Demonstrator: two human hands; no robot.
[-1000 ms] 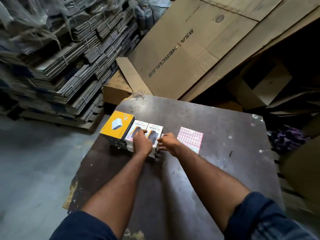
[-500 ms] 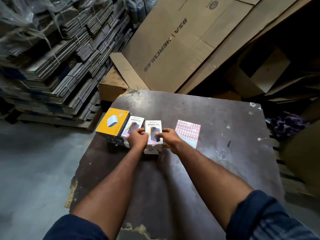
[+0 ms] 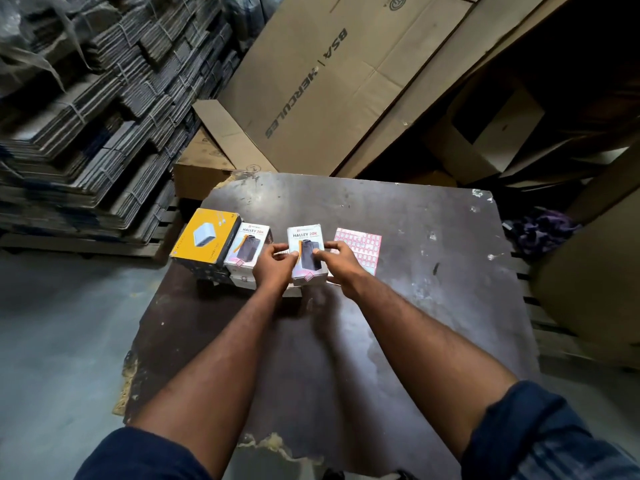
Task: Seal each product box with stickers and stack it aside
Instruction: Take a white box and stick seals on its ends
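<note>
The left grip and right grip both clasp one box, held between them over the desk. The sticker sheet lies just right of the right grip. If the box is kept square, a sticker should straddle the flap seam cleanly.

A table fills the centre of the frame. A row runs along its upper left part. A charger box is furthest left, with a first product box touching its right side. After a gap comes a second product box, held between the left hand and the right hand. A sticker sheet lies flat just right of it, partly behind the right hand. Cardboard bundles fill the upper left. A flattened carton leans behind the table, top centre.
</note>
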